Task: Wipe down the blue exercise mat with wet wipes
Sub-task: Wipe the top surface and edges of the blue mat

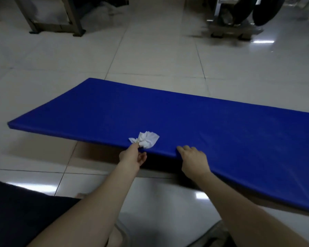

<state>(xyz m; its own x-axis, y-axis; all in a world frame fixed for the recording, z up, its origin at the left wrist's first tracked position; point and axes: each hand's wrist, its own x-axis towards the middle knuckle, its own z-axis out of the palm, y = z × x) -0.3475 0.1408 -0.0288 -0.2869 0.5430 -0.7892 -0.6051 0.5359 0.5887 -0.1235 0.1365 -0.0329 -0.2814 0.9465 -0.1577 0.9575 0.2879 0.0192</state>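
Blue mat (168, 118) on tiled floor (150, 56) | left hand (132, 156) pinches white wipe (147, 141) | right hand (194, 160) grips mat edge

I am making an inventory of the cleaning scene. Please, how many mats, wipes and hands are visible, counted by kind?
Blue exercise mat: 1
White crumpled wet wipe: 1
Bare hands: 2, the left hand pinching the wipe, the right hand on the mat's near edge
Total: 4
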